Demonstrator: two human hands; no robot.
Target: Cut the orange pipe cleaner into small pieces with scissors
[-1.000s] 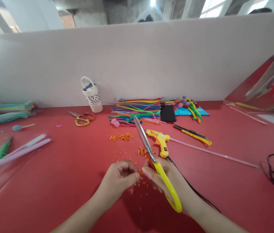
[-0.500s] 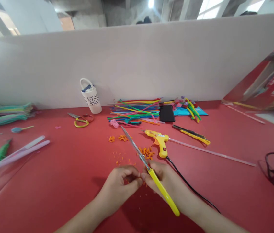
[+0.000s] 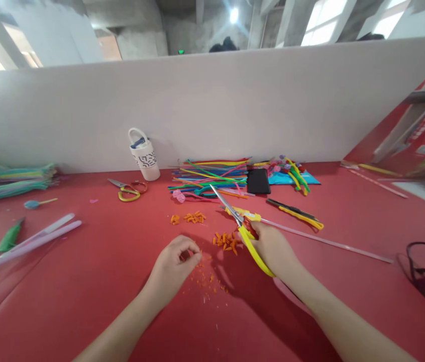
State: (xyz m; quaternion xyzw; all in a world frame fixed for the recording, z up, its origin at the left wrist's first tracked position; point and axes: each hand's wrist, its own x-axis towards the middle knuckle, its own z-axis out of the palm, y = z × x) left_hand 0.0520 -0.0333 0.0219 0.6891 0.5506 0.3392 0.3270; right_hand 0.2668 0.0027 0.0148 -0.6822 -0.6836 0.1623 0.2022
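Scissors [image 3: 250, 245] with yellow and red handles are held in my right hand [image 3: 276, 247], their blades pointing up and to the left. Beneath and beside them lies a pile of small orange pieces [image 3: 226, 242]. My left hand [image 3: 175, 262] hovers above the red table with thumb and forefinger pinched; whatever sits between the tips is too small to make out. Orange crumbs [image 3: 208, 276] are scattered just right of it. Farther back are two smaller groups of orange pieces [image 3: 195, 217]. The right hand and scissors partly cover a yellow glue gun [image 3: 240, 212].
Behind lie colourful pipe cleaners [image 3: 212, 176], a black phone [image 3: 258, 181] and a white cup [image 3: 146, 160]. A yellow-handled cutter [image 3: 299, 213] and a clear glue stick [image 3: 329, 240] are at right. Other scissors [image 3: 128, 193] and a green cone-shaped piece [image 3: 11, 235] lie at left.
My hands have come apart. The right hand with the scissors has moved up and right, over the orange pile and glue gun; the left has shifted left and slightly up.
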